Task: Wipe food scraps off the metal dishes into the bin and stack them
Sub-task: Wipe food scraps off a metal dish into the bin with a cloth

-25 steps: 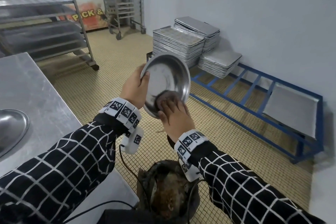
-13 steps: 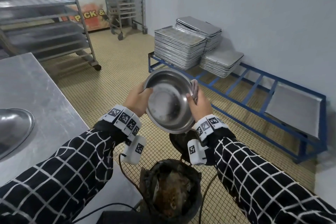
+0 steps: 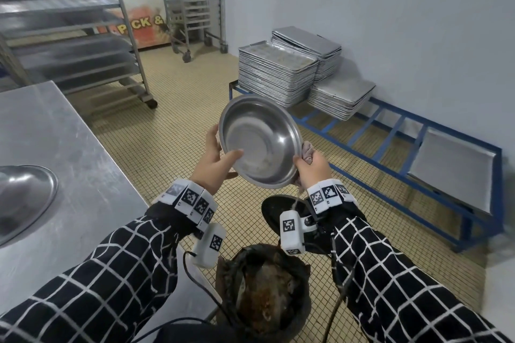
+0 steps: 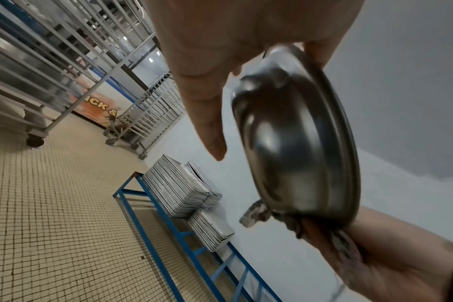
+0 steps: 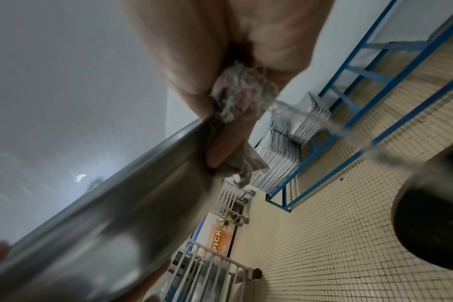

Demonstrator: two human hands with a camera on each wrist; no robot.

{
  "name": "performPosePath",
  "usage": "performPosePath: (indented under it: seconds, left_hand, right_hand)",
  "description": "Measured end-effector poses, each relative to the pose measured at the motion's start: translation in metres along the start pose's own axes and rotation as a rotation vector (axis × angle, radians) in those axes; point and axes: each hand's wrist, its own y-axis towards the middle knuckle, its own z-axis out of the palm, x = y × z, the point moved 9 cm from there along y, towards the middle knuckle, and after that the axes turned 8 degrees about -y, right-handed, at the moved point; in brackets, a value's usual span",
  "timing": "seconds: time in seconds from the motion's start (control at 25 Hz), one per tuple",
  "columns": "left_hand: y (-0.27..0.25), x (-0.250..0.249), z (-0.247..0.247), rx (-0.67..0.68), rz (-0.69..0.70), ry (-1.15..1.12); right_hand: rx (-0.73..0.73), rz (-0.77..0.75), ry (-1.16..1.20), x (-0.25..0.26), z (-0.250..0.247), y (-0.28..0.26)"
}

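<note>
I hold a round metal dish tilted towards me above the floor. My left hand grips its left rim, thumb inside the bowl and fingers behind. My right hand pinches a grey rag against the right rim. A faint smear lies low in the bowl. The left wrist view shows the dish's underside, with the rag at its lower edge. In the right wrist view the rag is bunched in my fingers against the rim. A bin with brown scraps stands below my wrists.
A steel table on the left carries another metal dish. Stacks of baking trays sit on a low blue frame along the right wall. Wheeled racks stand at the back. A dark round object lies under my right wrist.
My right hand has left the inside of the dish, where it pressed the rag, and now holds the right rim. The dish has come lower and faces me more.
</note>
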Motion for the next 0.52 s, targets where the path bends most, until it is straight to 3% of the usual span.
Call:
performPosePath:
  seconds: [0.16, 0.24, 0.36, 0.52]
  left_hand:
    - [-0.006, 0.004, -0.006, -0.107, -0.006, -0.049]
    - [0.0, 0.009, -0.019, -0.161, -0.021, -0.014]
    - [0.007, 0.013, -0.024, -0.119, -0.002, 0.159]
    - [0.002, 0.016, -0.016, -0.051, -0.004, 0.231]
  right_hand:
    - [-0.02, -0.072, -0.069, 0.008, 0.006, -0.012]
    - [-0.016, -0.136, -0.215, 0.011, 0.007, -0.017]
    - [0.01, -0.269, -0.379, 0.015, 0.012, -0.028]
    - [0.28, -0.415, -0.468, 0.026, 0.059, -0.052]
